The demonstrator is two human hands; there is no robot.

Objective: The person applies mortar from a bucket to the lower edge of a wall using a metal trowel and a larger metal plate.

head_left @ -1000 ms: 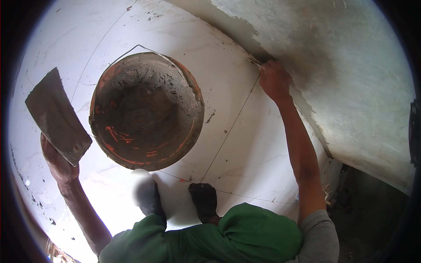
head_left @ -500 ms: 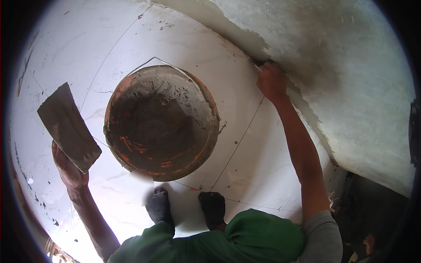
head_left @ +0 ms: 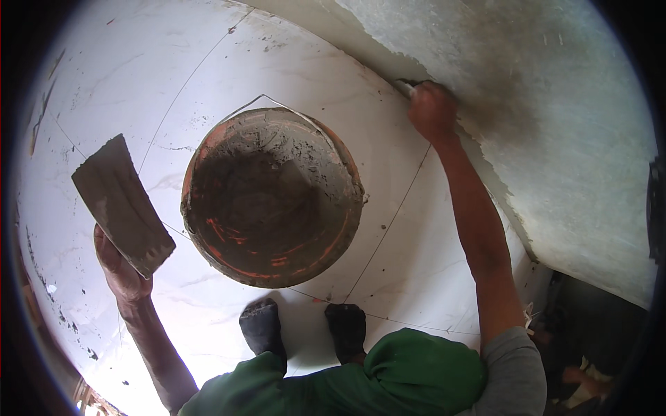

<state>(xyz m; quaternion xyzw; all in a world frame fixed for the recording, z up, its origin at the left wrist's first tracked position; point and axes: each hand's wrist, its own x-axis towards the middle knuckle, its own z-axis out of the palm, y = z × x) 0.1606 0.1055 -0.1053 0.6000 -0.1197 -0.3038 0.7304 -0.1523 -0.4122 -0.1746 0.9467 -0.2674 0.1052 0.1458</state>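
My left hand [head_left: 123, 272] grips the near end of a rectangular, slightly curved board [head_left: 123, 204] coated in grey-brown mortar, held out left of a bucket. My right hand [head_left: 433, 113] is closed in a fist at the foot of the wall [head_left: 555, 152]. From it pokes the dark tip of a small trowel [head_left: 408, 83], mostly hidden by my fingers, against a strip of damp grey plaster. Between my hands stands the round orange bucket [head_left: 355, 170], caked with mortar. Wet mortar [head_left: 257, 197] lies inside it, and its wire handle [head_left: 295, 111] leans over the far rim.
White tiles [head_left: 395, 270] with dark joints cover the floor, with mortar crumbs scattered about. My feet in dark socks [head_left: 263, 326] are close to the bucket's near side. In the dark lower right corner, a blurred skin-toned shape [head_left: 586, 380] shows, perhaps part of another person.
My right hand has turned slightly at the wall, and more of the trowel's dark tip shows. The board stays in my left hand. The view has shifted a little; the lower-right shape has moved.
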